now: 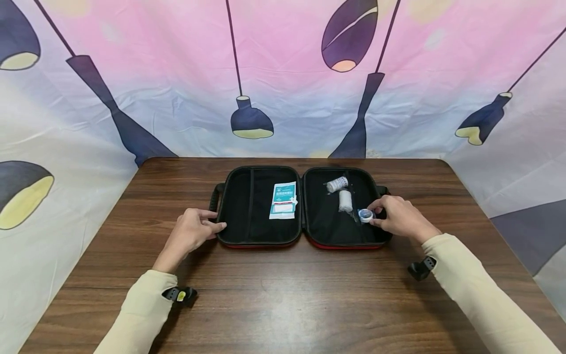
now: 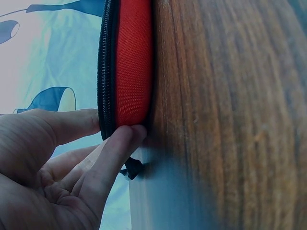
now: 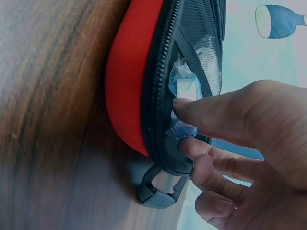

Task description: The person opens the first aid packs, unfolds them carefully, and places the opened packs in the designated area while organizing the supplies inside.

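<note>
A red-and-black zip case (image 1: 234, 206) lies unfolded flat on the table. My left hand (image 1: 191, 233) pinches its left front corner, thumb at the zipper edge and fingers against the red side (image 2: 134, 62). Over the right half, my right hand (image 1: 400, 216) holds a small blue-and-white roll of tape (image 1: 365, 215) in clear plastic between thumb and fingers. The right wrist view shows this wrapped roll (image 3: 186, 88) just inside the rim. Two white bandage rolls, one upper (image 1: 337, 184) and one lower (image 1: 345, 201), lie beside it. A teal-and-white packet (image 1: 283, 200) rests in the left half.
The brown wooden table (image 1: 283, 295) extends in front of the case and to both sides. Carry handles stick out at the case's outer ends, the left handle (image 1: 214, 197) beside my left hand. A patterned cloth (image 1: 292, 98) hangs behind the table.
</note>
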{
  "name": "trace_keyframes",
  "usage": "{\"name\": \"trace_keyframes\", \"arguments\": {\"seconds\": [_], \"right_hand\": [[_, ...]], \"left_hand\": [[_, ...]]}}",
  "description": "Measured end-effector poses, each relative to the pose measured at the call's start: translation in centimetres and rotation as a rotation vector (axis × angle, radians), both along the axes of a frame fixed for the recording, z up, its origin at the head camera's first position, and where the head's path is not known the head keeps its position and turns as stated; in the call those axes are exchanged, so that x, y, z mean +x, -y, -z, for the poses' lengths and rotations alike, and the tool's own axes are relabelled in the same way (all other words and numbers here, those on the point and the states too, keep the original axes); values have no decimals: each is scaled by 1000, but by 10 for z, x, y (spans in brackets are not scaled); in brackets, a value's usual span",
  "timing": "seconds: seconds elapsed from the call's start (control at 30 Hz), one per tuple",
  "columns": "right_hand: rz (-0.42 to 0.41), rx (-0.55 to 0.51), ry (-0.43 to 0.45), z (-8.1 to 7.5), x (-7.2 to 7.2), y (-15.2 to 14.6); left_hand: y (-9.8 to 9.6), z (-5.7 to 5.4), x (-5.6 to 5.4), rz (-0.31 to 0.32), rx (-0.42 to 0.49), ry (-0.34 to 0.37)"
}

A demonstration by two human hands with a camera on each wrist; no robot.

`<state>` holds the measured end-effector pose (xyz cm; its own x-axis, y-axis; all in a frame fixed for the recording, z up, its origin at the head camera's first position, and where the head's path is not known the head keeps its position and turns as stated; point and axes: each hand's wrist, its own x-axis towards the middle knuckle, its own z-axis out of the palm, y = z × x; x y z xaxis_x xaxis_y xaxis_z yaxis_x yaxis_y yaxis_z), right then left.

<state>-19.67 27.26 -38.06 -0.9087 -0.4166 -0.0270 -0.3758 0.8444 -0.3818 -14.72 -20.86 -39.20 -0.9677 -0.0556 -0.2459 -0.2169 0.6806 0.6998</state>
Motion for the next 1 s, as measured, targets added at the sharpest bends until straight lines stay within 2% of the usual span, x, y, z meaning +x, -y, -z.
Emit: {"name": "trace_keyframes", "arguments": {"seconds": [0.33, 0.63, 0.77, 1.0], "right_hand": [[-4, -1, 9, 6, -1, 7], [2, -15, 74, 1, -4, 4], [-1, -49, 98, 2, -4, 6], [-21, -94, 90, 1, -3, 10]], "left_hand": [[0, 0, 0, -7, 11, 6], [0, 0, 0, -9, 6, 13], [0, 0, 0, -9, 12, 10], [1, 1, 0, -2, 20, 3]]}}
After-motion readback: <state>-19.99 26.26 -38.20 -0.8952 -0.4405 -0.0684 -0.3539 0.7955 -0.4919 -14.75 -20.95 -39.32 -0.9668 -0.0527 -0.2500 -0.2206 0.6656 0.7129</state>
